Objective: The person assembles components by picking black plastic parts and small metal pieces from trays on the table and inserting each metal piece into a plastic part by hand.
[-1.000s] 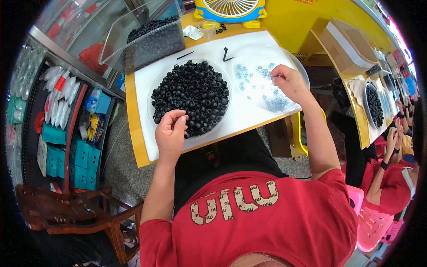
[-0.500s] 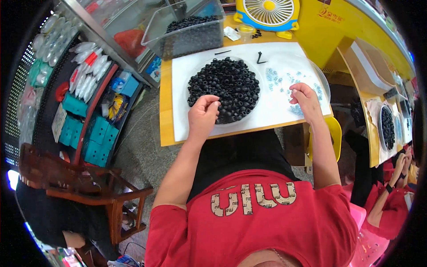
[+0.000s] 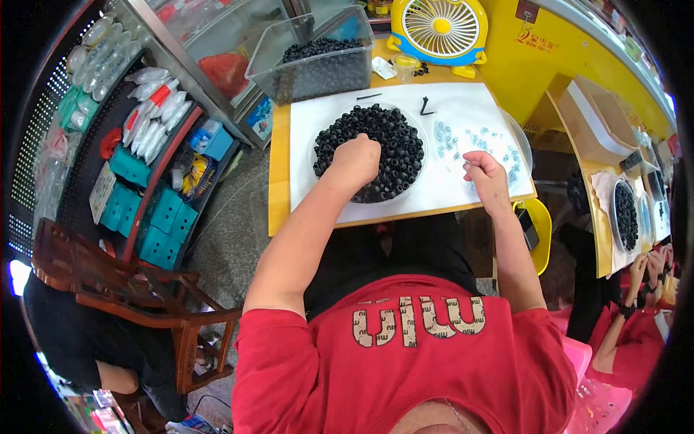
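Small black ring-shaped parts (image 3: 397, 166) are heaped in a shallow round clear tray. My left hand (image 3: 358, 159) reaches over the heap, its fingers curled down among the parts; the fingertips are hidden behind its back. To the right, my right hand (image 3: 488, 179) is closed in a pinch, thumb against forefinger, above the near side of a second clear round tray (image 3: 530, 145). Whatever it pinches is too small to name. Small clear-bluish pieces (image 3: 483, 139) lie scattered in that tray around the hand.
A clear bin (image 3: 311, 79) of more black parts stands at the back left. A toy-like fan (image 3: 442, 32) stands behind the white sheet (image 3: 394, 211), where thin black sticks (image 3: 425, 108) lie. A wooden chair (image 3: 137, 304) is on the left; a yellow bucket (image 3: 538, 242) is below the table's right side.
My left hand has moved forward and right from the tray's near-left edge onto the heap of black parts. My right hand stays pinched and has shifted slightly nearer me.
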The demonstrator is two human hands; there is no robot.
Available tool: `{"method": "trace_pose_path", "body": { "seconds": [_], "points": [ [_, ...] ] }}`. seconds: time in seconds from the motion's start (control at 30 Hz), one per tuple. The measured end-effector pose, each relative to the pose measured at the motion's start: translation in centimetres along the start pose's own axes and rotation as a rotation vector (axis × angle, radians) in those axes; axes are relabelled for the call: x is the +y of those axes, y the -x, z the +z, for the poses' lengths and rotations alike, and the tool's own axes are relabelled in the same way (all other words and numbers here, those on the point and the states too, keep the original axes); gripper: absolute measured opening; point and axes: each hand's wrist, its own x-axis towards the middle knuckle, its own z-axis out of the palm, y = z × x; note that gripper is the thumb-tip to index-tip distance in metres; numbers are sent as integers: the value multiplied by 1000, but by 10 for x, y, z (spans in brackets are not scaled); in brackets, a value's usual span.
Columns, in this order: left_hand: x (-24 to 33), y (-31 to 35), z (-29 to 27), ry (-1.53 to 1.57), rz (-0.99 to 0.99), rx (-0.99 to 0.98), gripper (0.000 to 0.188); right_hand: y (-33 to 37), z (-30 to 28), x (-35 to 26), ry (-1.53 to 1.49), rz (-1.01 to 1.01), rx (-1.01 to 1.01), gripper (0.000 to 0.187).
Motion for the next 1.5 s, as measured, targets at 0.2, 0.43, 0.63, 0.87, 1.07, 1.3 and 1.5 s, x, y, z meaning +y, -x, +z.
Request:
{"method": "trace_pose_path", "body": {
  "seconds": [0.2, 0.43, 0.63, 0.87, 1.07, 1.3, 1.5],
  "points": [
    [-7, 11, -7, 336, 7, 194, 16, 0, -2, -2, -47, 19, 30, 18],
    [-7, 65, -10, 2176, -68, -109, 24, 17, 19, -49, -368, -18, -212, 16],
    [9, 98, -21, 2367, -46, -116, 19, 47, 49, -111, -362, -91, -441, 14],
    [22, 118, -32, 2348, -68, -100, 17, 62, 62, -123, -318, -155, -532, 11],
    [34, 128, -34, 2360, -87, -83, 17, 70, 61, -120, -162, -320, -505, 10],
    [43, 141, -23, 2346, -26, -146, 21, 77, 64, -101, -431, -46, -618, 15],
    [39, 158, -3, 2351, -81, -203, 30, 84, 66, -92, -393, 63, -695, 16]
  ]
}}
